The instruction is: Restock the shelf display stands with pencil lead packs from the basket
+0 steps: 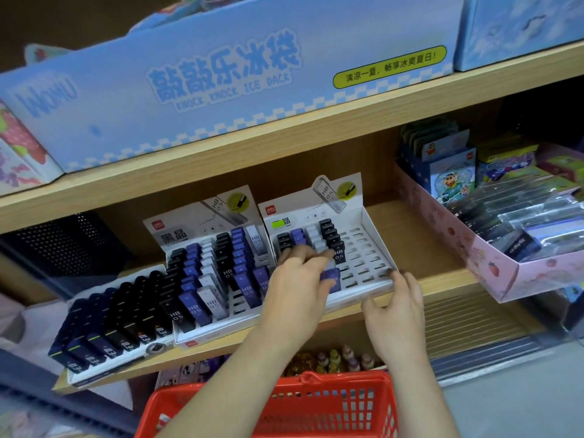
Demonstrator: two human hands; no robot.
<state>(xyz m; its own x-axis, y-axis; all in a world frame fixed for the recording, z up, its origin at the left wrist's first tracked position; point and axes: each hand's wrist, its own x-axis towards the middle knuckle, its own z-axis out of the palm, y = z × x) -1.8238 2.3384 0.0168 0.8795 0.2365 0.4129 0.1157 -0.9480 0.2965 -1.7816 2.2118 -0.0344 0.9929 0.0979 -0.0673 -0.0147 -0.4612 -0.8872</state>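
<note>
Step, as judged: seating purple pack into right stand. Left hand grasps pack at thumb, fingers spread over filled rows. Set pack upright, press into free slot ahead of its column, avoid tipping neighbours. Right hand pinches stand's front corner; grip firmly so stand won't slide on shelf. Basket below shelf, contents hidden by arms.

Writing: blue box above, "WOMU", "KNOCK KNOCK ICE"; middle stand, "deli", "黑晶"; packs, "HB 0.5".
</note>
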